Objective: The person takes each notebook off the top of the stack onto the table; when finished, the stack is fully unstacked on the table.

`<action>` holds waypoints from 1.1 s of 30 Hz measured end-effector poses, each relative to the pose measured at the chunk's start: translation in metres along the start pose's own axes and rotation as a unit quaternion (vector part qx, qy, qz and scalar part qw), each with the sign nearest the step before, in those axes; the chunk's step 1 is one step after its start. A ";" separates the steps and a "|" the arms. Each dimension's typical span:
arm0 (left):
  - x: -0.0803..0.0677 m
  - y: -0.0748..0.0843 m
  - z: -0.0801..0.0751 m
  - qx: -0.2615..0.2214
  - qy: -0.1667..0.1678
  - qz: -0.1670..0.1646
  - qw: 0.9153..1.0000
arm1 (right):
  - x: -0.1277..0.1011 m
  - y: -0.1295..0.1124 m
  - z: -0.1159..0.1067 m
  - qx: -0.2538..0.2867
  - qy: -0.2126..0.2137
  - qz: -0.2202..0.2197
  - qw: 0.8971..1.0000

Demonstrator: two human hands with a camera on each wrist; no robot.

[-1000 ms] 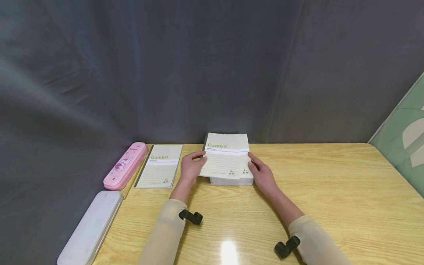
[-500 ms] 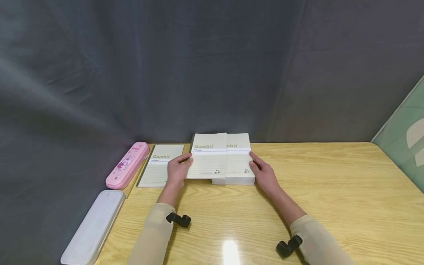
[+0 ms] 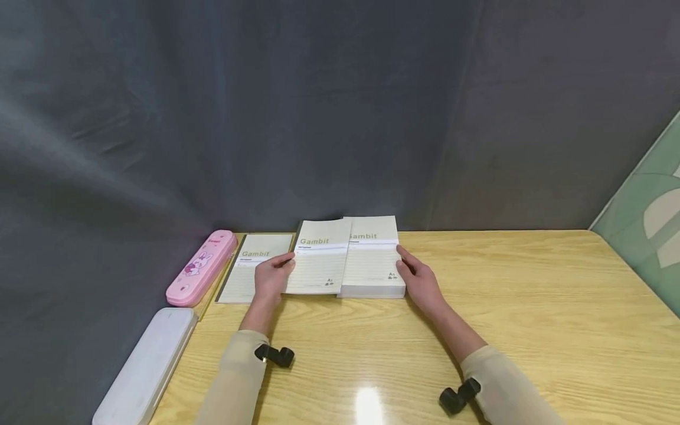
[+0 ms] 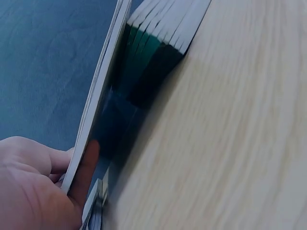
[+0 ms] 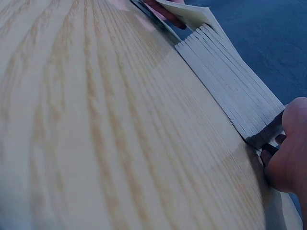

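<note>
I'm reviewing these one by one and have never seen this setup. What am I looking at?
There is no machine here: a person works with two bare hands. The wide picture comes from a head-worn camera; the two close ones come from cameras on each wrist. On the wooden table lie a notebook stack, at least one more notebook to its left, and, further left, a pink case and a long white case. The left hand pinches a raised notebook by its left edge, overlapping the stack. The right hand touches the stack's right side.
</note>
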State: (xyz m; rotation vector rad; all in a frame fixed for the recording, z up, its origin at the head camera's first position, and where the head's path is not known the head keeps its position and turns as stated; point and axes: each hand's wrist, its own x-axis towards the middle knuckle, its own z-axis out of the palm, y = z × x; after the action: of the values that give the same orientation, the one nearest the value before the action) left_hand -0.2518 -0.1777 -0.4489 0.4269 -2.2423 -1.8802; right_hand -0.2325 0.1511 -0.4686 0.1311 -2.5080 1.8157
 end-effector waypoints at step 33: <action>0.006 -0.004 -0.016 0.159 0.040 0.045 0.985 | 0.002 0.002 0.000 -0.003 -0.002 -0.007 1.000</action>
State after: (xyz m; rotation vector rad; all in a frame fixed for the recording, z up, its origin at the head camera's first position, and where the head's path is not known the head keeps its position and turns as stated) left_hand -0.2519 -0.1953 -0.4497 0.4282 -2.4677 -1.4377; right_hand -0.2349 0.1517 -0.4703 0.1533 -2.5086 1.8039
